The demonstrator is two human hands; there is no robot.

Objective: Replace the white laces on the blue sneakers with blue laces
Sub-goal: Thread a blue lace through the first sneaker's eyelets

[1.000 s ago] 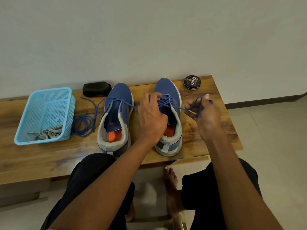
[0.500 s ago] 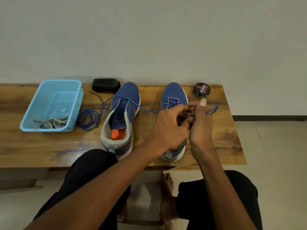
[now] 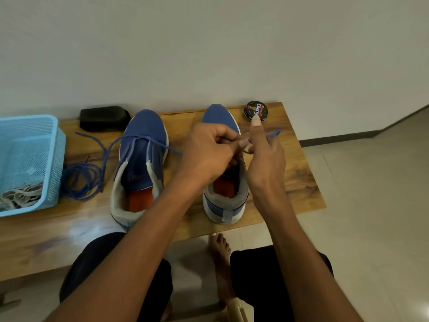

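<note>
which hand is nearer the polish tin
The right. The right hand works the blue lace over the right sneaker, its raised fingertip just below the polish tin. The left hand is farther left of it.

— Approach to the right sneaker?
— Bare wooden table on its right; polish tin stands behind.
— Left side?
— Left sneaker close beside; coiled blue lace and basket crowd beyond. Front edge unobstructed.
</note>
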